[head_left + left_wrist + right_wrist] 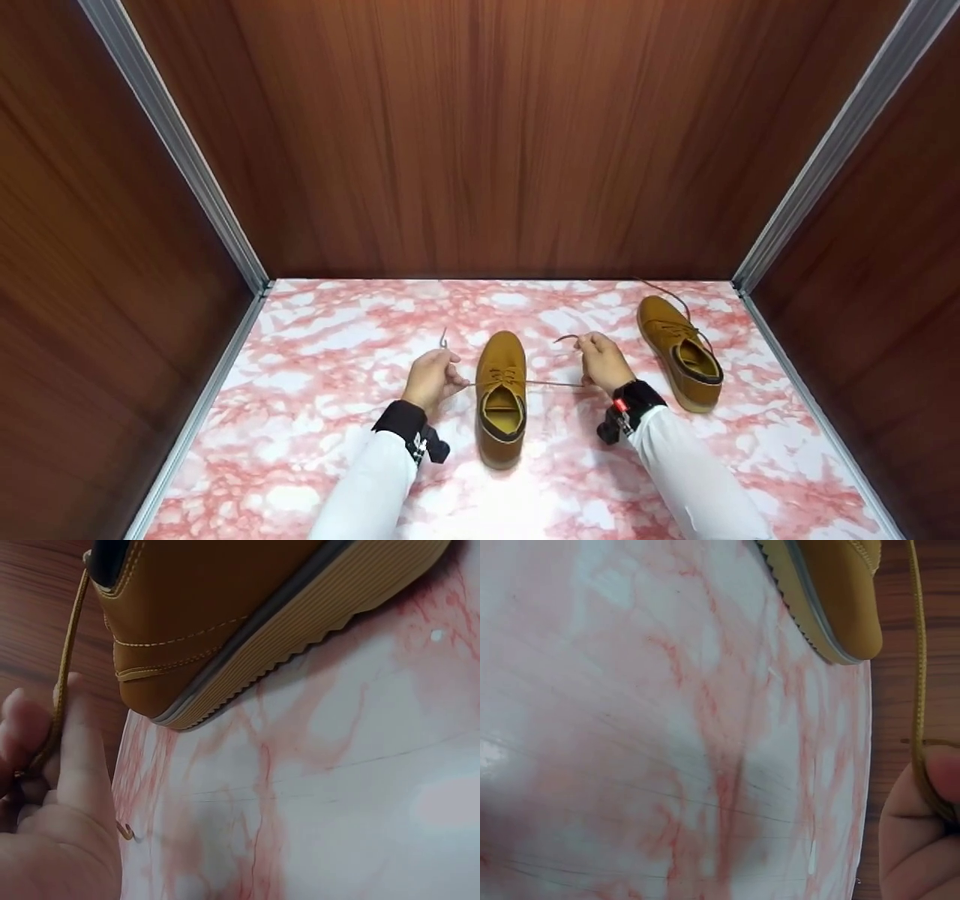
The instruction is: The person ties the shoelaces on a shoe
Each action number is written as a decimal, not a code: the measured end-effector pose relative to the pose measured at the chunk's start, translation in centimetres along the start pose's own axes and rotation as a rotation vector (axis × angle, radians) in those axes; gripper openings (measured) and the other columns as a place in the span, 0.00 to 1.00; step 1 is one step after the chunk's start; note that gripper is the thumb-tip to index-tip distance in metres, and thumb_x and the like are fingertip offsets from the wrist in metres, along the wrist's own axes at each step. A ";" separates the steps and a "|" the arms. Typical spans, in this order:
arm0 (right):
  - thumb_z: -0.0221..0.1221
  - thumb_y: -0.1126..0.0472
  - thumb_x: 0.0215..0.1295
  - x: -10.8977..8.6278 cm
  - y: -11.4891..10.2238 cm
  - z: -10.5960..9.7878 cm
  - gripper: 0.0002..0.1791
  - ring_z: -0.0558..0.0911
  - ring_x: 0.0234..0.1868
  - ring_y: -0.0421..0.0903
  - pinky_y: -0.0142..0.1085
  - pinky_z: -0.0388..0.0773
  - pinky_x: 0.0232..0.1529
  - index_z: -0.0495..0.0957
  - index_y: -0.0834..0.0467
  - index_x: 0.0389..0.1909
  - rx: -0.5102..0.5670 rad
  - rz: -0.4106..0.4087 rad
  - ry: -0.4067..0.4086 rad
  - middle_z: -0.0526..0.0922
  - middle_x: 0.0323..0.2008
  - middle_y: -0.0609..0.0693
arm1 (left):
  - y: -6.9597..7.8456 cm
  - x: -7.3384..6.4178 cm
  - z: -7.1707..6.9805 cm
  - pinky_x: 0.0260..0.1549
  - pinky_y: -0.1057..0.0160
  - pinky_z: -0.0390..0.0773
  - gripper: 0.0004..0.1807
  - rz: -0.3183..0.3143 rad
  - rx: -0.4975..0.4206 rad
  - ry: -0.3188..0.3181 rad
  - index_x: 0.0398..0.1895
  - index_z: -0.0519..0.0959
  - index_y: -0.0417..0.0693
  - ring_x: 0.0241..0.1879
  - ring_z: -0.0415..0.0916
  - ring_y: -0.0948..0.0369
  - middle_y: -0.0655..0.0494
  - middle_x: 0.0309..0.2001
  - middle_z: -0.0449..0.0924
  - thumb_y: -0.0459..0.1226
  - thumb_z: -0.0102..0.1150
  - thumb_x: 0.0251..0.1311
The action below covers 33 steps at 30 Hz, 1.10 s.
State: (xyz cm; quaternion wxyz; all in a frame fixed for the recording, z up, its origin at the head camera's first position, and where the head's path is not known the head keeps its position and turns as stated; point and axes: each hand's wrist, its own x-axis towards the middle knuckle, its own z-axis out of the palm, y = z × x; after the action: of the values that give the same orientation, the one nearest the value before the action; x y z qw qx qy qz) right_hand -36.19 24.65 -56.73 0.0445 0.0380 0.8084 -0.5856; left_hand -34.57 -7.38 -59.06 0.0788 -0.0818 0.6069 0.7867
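Observation:
A tan lace-up shoe (pixel 501 442) stands upright in the middle of the table, toe pointing away. Its brown shoelace runs out to both sides, fairly straight. On the shoe's left, my left hand (pixel 433 379) pinches one lace end, with a loose tip poking out beyond the fingers; the lace (pixel 67 652) shows up close in the left wrist view. To the shoe's right, my right hand (pixel 604 361) grips the other lace (pixel 919 645), its free tip curving out past the fingers. Neither hand touches the shoe body.
A second tan shoe (pixel 694 386) stands at the right, tilted leftward at the toe, its lace (pixel 667 291) trailing behind it. The table (pixel 315 435) has a red-and-white marbled top. Brown wood-grain panels (pixel 480 142) with metal corner strips close off the back and sides.

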 end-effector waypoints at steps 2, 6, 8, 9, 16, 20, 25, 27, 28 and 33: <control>0.43 0.54 0.86 -0.1 -0.2 0.0 0.17 0.65 0.16 0.39 0.35 0.76 0.24 0.71 0.65 0.49 0.044 0.013 -0.014 0.63 0.16 0.43 | 0.1 0.0 -0.1 0.39 0.58 0.88 0.13 -0.014 0.006 -0.001 0.43 0.76 0.36 0.27 0.79 0.59 0.55 0.25 0.73 0.36 0.43 0.80; 0.44 0.56 0.85 -0.4 -0.6 0.0 0.15 0.63 0.17 0.38 0.34 0.76 0.25 0.70 0.65 0.49 0.133 0.045 -0.052 0.61 0.15 0.42 | 0.2 0.0 -0.3 0.40 0.58 0.89 0.14 -0.067 0.004 -0.034 0.49 0.74 0.34 0.31 0.81 0.59 0.54 0.30 0.76 0.37 0.43 0.81; 0.46 0.58 0.83 -0.4 -0.8 0.0 0.12 0.62 0.17 0.38 0.34 0.77 0.26 0.70 0.65 0.48 0.169 0.058 -0.072 0.61 0.16 0.42 | 0.3 -0.1 -0.4 0.41 0.58 0.89 0.15 -0.088 0.016 -0.057 0.54 0.73 0.33 0.32 0.82 0.59 0.54 0.32 0.78 0.37 0.45 0.80; 0.46 0.61 0.81 -0.5 -0.9 0.0 0.10 0.61 0.17 0.38 0.34 0.76 0.27 0.69 0.65 0.48 0.182 0.063 -0.081 0.60 0.16 0.41 | 0.3 -0.2 -0.5 0.41 0.57 0.89 0.15 -0.096 0.027 -0.065 0.56 0.72 0.32 0.32 0.83 0.59 0.53 0.33 0.79 0.37 0.46 0.79; 0.40 0.71 0.71 -0.4 -1.1 -0.1 0.13 0.61 0.19 0.38 0.33 0.76 0.30 0.66 0.66 0.52 0.210 0.084 -0.161 0.60 0.20 0.42 | 0.9 -0.9 -0.9 0.40 0.58 0.90 0.24 -0.142 0.178 -0.122 0.69 0.66 0.35 0.38 0.88 0.55 0.42 0.46 0.85 0.35 0.51 0.73; 0.39 0.74 0.68 -0.4 -1.0 -0.3 0.17 0.68 0.22 0.40 0.33 0.81 0.33 0.66 0.69 0.56 0.181 0.061 -0.200 0.64 0.21 0.45 | 1.2 -0.8 -0.9 0.41 0.56 0.90 0.29 -0.157 0.238 -0.148 0.71 0.65 0.36 0.38 0.89 0.55 0.38 0.50 0.87 0.30 0.55 0.67; 0.39 0.70 0.81 -0.4 -0.9 -0.6 0.12 0.83 0.32 0.42 0.36 0.86 0.43 0.64 0.70 0.58 0.144 0.026 -0.249 0.82 0.31 0.53 | 1.1 -0.5 -0.9 0.40 0.57 0.90 0.27 -0.127 0.287 -0.160 0.69 0.66 0.31 0.36 0.89 0.56 0.33 0.51 0.87 0.27 0.54 0.68; 0.40 0.69 0.83 -0.4 -0.9 -0.8 0.11 0.87 0.36 0.42 0.37 0.87 0.47 0.63 0.70 0.57 0.142 0.015 -0.260 0.88 0.38 0.61 | 1.0 -0.4 -0.9 0.40 0.58 0.90 0.24 -0.099 0.302 -0.158 0.67 0.67 0.29 0.36 0.89 0.57 0.30 0.52 0.86 0.27 0.52 0.69; 0.41 0.69 0.83 -0.4 -0.9 -0.8 0.10 0.88 0.38 0.42 0.37 0.87 0.47 0.63 0.70 0.56 0.135 0.008 -0.261 0.89 0.42 0.65 | 1.0 -0.3 -0.9 0.41 0.58 0.90 0.22 -0.080 0.313 -0.154 0.66 0.68 0.27 0.36 0.89 0.57 0.30 0.53 0.85 0.27 0.51 0.71; 0.45 0.67 0.83 -0.5 -0.8 -1.0 0.05 0.90 0.41 0.41 0.37 0.87 0.49 0.62 0.67 0.50 0.081 -0.018 -0.255 0.84 0.55 0.73 | 1.1 -0.4 -0.6 0.46 0.58 0.89 0.14 -0.002 0.369 -0.128 0.54 0.75 0.25 0.44 0.91 0.49 0.28 0.56 0.84 0.30 0.48 0.76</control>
State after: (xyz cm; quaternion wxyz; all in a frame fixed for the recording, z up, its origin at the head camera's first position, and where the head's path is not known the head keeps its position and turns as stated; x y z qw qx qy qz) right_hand -35.80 25.35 -55.64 0.1400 -0.0420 0.7723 -0.6182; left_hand -34.41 -8.24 -58.11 0.1317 -0.0162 0.7344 0.6656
